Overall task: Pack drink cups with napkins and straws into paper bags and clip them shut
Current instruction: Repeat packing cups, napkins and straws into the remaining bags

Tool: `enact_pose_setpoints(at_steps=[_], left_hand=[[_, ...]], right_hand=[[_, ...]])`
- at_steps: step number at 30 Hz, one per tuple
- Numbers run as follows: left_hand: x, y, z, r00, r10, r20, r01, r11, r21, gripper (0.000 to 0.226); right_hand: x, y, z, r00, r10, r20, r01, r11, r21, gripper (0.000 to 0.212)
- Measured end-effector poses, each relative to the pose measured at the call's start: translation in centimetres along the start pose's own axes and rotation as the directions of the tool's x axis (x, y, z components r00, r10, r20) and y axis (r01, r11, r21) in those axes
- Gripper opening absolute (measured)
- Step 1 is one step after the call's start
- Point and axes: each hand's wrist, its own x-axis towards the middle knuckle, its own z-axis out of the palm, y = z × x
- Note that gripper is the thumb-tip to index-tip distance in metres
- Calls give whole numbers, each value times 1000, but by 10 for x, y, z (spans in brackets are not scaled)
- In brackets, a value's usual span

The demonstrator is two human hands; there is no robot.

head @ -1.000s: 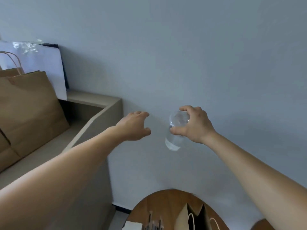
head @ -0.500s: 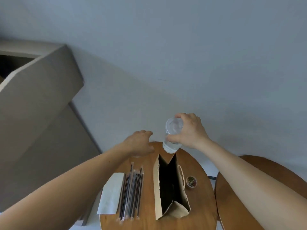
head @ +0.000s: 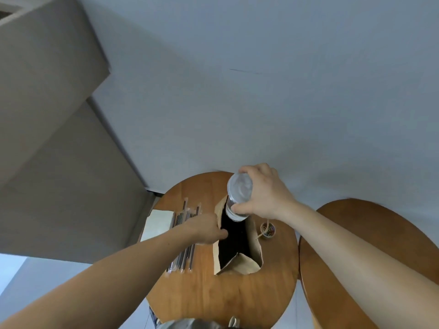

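Lying at the table's [head: 213, 300] nine o'clock were napkins [head: 158, 224] and straws [head: 184, 255]. The left hand [head: 206, 230] pinched the open paper bag's [head: 253, 236] nine-o'clock rim. The right hand [head: 264, 193], fingers curled round the cup [head: 238, 197], held it at the bag's twelve-o'clock end; clips [head: 268, 231] sat at three o'clock.

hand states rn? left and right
left hand: grips the paper bag at its rim, thumb inside.
right hand: holds the clear cup over the bag's mouth.

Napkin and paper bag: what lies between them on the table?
Head view: wrapped straws lie between napkin and paper bag, the left hand crossing over them.
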Motion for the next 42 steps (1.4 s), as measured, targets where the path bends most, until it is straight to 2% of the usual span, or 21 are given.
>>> enact_pose_setpoints(at_steps=[1,3,8,12,16,18,21,23,27,33,38,42], left_hand=[[2,1,1,1000,-2,-30,1,1000,-31,44],[4,1,0,999,-19,-51,15,996,-89,33],[7,-1,-7,990,-79,-119,65,991,-116,32],[8,0,-12,989,-28,-145,14,995,-94,28],[7,0,-11,983,32,-179,-42,998,-48,23],[6,1,-11,978,52,-202,-59,998,-31,19],[4,4,-9,975,50,-215,-57,998,-28,17],[3,4,-9,973,33,-229,-40,999,-26,18],[1,6,-10,973,22,-228,-29,999,-28,20],[-1,4,-6,969,-29,-246,22,999,-32,18],[-8,0,-7,967,-35,-254,39,999,10,14],[-11,1,-9,966,-26,-259,52,994,95,22]], right_hand=[[-3,1,0,999,-33,18,34,999,-34,96],[-9,3,-1,993,-101,59,107,989,-103,97],[-23,5,6,955,-282,87,295,922,-251,94],[-33,3,11,887,-451,99,456,824,-337,89],[-41,10,16,837,-530,138,543,771,-334,90],[-42,15,22,872,-464,157,490,819,-300,90],[-39,22,34,963,-240,121,265,926,-268,88],[-33,24,42,983,-142,114,173,925,-338,88],[-16,28,60,987,13,161,60,897,-438,91],[6,30,106,922,300,243,-207,916,-344,94],[17,37,152,890,333,312,-201,900,-387,85],[22,41,179,878,322,353,-168,900,-403,86]])
